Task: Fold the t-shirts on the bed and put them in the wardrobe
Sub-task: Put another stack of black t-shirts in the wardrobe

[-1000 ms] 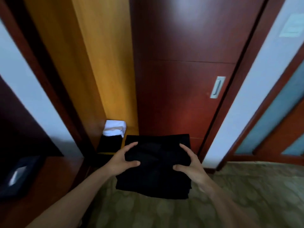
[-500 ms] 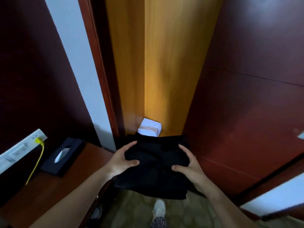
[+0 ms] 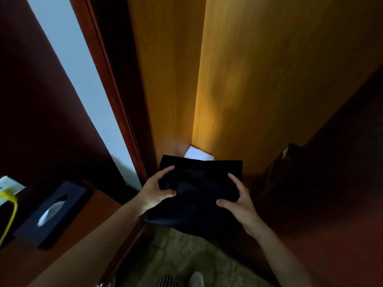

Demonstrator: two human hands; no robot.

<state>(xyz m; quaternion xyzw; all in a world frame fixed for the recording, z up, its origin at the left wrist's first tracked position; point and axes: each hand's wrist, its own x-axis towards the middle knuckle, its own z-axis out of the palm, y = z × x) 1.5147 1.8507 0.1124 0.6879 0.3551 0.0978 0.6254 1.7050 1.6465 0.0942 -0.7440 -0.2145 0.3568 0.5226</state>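
T-shirts [image 3: 199,195]: black, folded, stacked. Held off the floor at the mouth of the wardrobe [image 3: 259,79], far edge over its base, near edge over the carpet [image 3: 182,255]. Not yet set down.

Left hand [image 3: 155,191]: clamped on the left edge, thumb and forefinger curled on top, other fingers hidden beneath. Right hand [image 3: 238,201]: clamped likewise on the right edge, thumb on top.

White item [image 3: 198,156]: lying at the back corner of the wardrobe base, partly hidden behind the T-shirts. Nature not determinable. Dark door [image 3: 331,183]: close on the right. Desk [image 3: 87,235]: on the left, carrying a tissue box [image 3: 51,212]. Yellow cable [image 3: 9,214]: plugged into a socket [image 3: 10,186] beyond the desk's left edge.

Step in hand, as judged: placing in the wardrobe.

Recommended handling:
- Hold level, with equal grip on both edges, to prevent sliding of the folds.
- Advance straight in between side panel and door, brushing neither.
- Lower flat, square to the front edge of the base, in front of the white item or upon it.
- Press down lightly before letting go.
- Draw the lower fingers out sideways, one hand at a time, to avoid dragging the bottom layer.
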